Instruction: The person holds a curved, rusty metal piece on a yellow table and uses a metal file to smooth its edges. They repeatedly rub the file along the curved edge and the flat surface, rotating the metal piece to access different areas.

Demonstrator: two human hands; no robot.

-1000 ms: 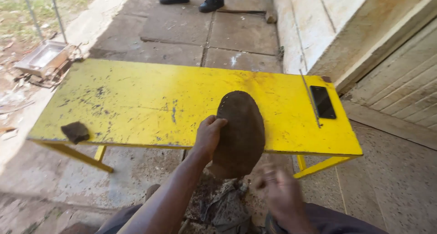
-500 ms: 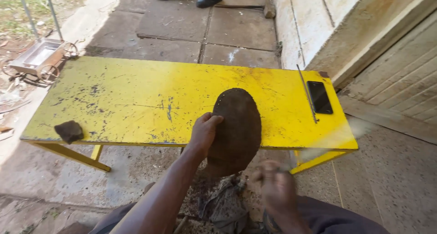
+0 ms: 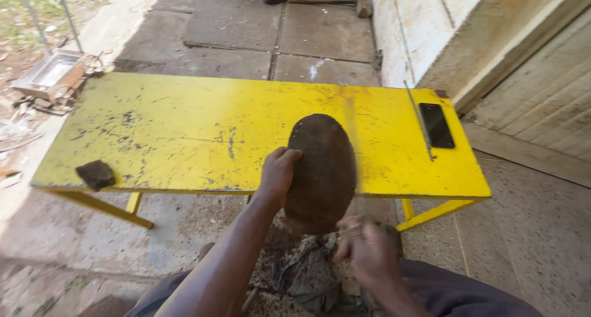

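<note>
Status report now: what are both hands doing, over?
Left hand grips brown oval slab, propped on yellow table edge. Right hand blurred below it, grasp unclear. Phone and thin rod lie apart, at right.

Bare yellow table [image 3: 184, 132] left — phone [image 3: 436, 125] right

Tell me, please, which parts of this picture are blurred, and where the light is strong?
Head view: the right hand is smeared by motion blur, while the left hand on the dark oval piece looks sharp; sunlight is strong on the yellow table, and the phone stays dark without glare.
</note>
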